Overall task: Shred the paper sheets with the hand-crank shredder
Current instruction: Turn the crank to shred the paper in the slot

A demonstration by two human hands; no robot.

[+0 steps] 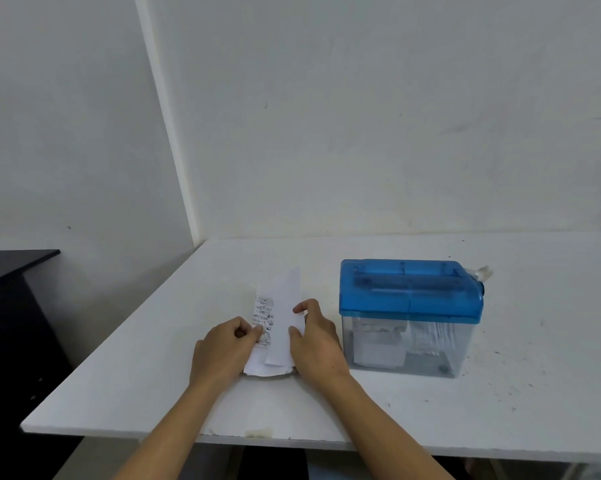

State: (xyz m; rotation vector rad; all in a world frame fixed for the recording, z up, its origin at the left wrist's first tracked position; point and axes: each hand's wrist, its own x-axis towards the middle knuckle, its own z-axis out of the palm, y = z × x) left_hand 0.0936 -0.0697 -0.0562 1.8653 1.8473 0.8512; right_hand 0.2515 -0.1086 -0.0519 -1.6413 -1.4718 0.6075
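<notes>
White walls (361, 133) are enclosing a white table (430, 427), which is showing dark specks at its right. The shredder (410, 292) is standing right of centre. The paper sheets (280, 327) are lying just left of it. The left hand (223, 348) is pinching their left edge, and the right hand (318, 341) is gripping the right. Judged light, limp and easily torn, so holding opposite edges is advisable.
</notes>
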